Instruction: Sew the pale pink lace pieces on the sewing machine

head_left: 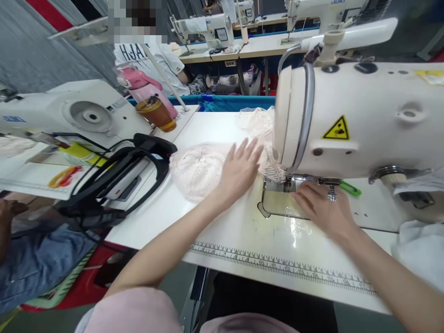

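A pale pink lace piece with a rounded cup shape, looking like a bra (197, 172), lies on the white table left of the sewing machine (367, 115). My left hand (242, 170) is flat on its right part, fingers spread and pointing away from me. More of the lace (255, 121) runs behind that hand and in under the machine head. At the presser foot, over the metal needle plate (282, 203), my right hand (324, 206) has its fingers bent and close together. What they pinch, if anything, is hidden.
A ruler strip (284, 268) follows the table's front edge. Left are a black looped device with cables (152, 185), an amber cup (157, 113) and a pink bottle (145, 88). A green clip (351, 188) lies behind my right hand. White cloth (421, 249) is at right. Other people sit nearby.
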### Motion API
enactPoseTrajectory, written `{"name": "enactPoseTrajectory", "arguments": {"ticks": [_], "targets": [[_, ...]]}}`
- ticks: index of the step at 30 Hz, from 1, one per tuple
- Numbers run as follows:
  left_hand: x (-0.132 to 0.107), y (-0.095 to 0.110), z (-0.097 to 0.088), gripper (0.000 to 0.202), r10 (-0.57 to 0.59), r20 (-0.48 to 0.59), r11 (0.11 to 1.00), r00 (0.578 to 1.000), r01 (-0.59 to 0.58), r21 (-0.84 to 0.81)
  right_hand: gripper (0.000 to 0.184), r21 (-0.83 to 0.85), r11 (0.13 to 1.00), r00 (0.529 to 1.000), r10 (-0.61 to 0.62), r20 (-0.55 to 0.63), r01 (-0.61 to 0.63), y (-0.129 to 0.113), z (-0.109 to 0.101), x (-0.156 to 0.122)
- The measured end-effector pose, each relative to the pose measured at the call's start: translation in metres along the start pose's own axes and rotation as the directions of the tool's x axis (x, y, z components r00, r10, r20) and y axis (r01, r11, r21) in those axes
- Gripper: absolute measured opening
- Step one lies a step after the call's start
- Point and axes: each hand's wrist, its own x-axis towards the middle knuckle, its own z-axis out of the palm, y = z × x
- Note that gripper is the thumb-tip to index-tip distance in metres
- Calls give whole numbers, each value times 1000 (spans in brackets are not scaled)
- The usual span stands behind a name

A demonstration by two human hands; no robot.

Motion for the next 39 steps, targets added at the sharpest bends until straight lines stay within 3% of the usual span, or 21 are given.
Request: {"name": "enactPoseTrajectory", "arguments": {"ticks": [4,9,11,13,15,17,19,21,23,28,35,39], "targets": [[-61,-22,-15,57,-272,-86,953,958,281,113,28,-25,999,1000,-25,-8,25,-2,0,0],[-92,-24,-26,31,-224,-99,974,970,221,-38,33,-2,1000,1000,-21,4,21,-2,-1,2],[-92,-10,-31,30,-137,-47,963,989,122,-239,35,16,1000,1000,-13,17,12,-1,-1,2],[-89,9,-36,31,62,58,886,996,-28,-462,33,30,1000,999,1,40,-2,-1,-1,2],[-84,29,-42,29,341,141,767,929,-189,-613,25,45,999,998,16,59,-19,-2,-2,3],[-80,46,-44,27,483,108,674,869,-289,-680,20,59,998,998,27,61,-31,-3,-4,3],[-78,57,-42,29,439,49,710,897,-313,-631,23,113,993,996,24,89,-34,-4,-6,4],[-76,62,-35,34,325,15,834,945,-279,-475,33,208,977,992,-63,110,39,-5,-6,5],[-74,62,-25,40,287,-6,911,958,-275,-309,39,264,958,982,-150,115,115,-5,-4,5],[-62,55,-9,36,368,8,905,930,-356,-232,35,254,955,977,-187,103,156,-2,-2,3],[-41,50,0,41,388,10,910,922,-381,-165,36,136,989,979,-85,186,60,-2,-6,4],[-35,47,6,40,409,3,900,913,-403,-168,37,134,991,986,-44,159,23,-2,-4,4]]}}
